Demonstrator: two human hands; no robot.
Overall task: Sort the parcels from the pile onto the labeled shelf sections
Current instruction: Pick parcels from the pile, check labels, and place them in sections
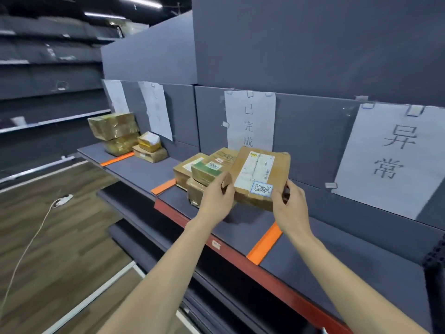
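A flat brown cardboard parcel [261, 177] with a white shipping label and a small blue-edged handwritten sticker is held tilted above the grey shelf [313, 251]. My left hand [216, 197] grips its left edge and my right hand [290, 206] grips its lower right corner. The parcel hovers in the section under the paper sign [250, 119] with handwritten characters. Just left of it sits a stack of several brown parcels [199, 172], one with a green label.
Orange divider strips [265, 244] [163, 186] [117, 159] split the shelf into sections. A larger paper sign [390, 160] hangs over the right section. More parcels [120, 133] stand at the far left. A white cable [31, 242] lies on the wooden floor.
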